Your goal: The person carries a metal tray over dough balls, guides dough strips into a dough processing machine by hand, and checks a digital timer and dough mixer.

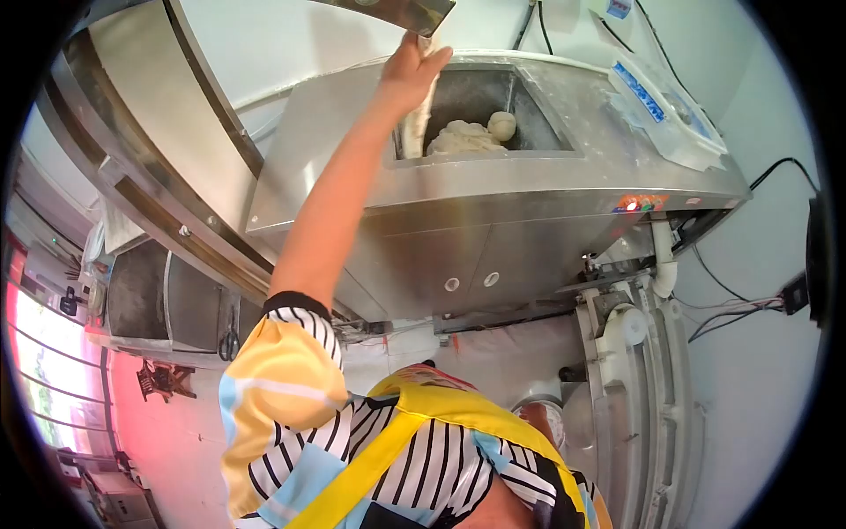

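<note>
My left hand [411,78] is stretched far forward over the open tank of a steel machine. Its thumb and fingers close round the upper part of a long, pale, flour-dusted bar [416,132], which runs down along the tank's left side. Just beyond my fingertips is a shiny metal plate [401,12], cut off by the top of the view; I cannot tell whether the bar joins it. Inside the tank [539,115] lies a heap of pale dough [463,138], with a rounder ball [501,126] at its right. My right hand does not show.
On the steel counter [335,110], a clear plastic box [665,115] lies at the right. Lit controls [639,204] sit on the front edge. A curved metal frame [150,176] stands close at the left. White pipes [663,256] and black cables [731,309] are at the right.
</note>
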Motion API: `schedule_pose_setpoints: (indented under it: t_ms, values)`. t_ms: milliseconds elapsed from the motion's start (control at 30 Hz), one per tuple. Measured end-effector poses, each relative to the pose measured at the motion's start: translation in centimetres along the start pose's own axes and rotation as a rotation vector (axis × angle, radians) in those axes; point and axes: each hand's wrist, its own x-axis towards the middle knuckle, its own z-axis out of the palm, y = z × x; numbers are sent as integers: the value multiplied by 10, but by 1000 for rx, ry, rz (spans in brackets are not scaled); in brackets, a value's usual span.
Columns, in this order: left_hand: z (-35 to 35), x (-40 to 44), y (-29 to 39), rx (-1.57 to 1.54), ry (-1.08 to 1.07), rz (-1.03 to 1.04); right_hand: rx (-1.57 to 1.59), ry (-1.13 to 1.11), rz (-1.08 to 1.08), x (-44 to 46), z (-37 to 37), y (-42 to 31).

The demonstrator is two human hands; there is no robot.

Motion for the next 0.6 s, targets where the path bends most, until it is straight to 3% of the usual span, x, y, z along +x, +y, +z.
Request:
schedule_pose_setpoints:
  t_ms: [100,167,200,233,267,300,400,500,600]
  values:
    - [-30,-50,-9,147,41,-83,154,94,-1,7,-6,-1]
    - [-48,-105,-27,399,111,36,331,163,-14,14,-5,-7]
    - [-56,-122,-20,449,-24,-137,419,200,-61,14,-5,-13]
    - [-61,-133,-15,498,-160,-315,386,214,-150,11,-6,-21]
    - [-61,-135,-18,498,-162,-226,305,219,-203,9,-7,-30]
    - [-60,-137,-21,498,-157,-138,-239,181,-312,4,-23,-40]
    - [-59,-135,-20,516,-165,-41,-196,-247,20,37,28,-25]
    - [-57,-138,-21,505,-156,-33,-411,-4,-210,37,42,-11]
    - [-57,-141,-22,492,-146,-36,-316,32,-229,29,5,-27]
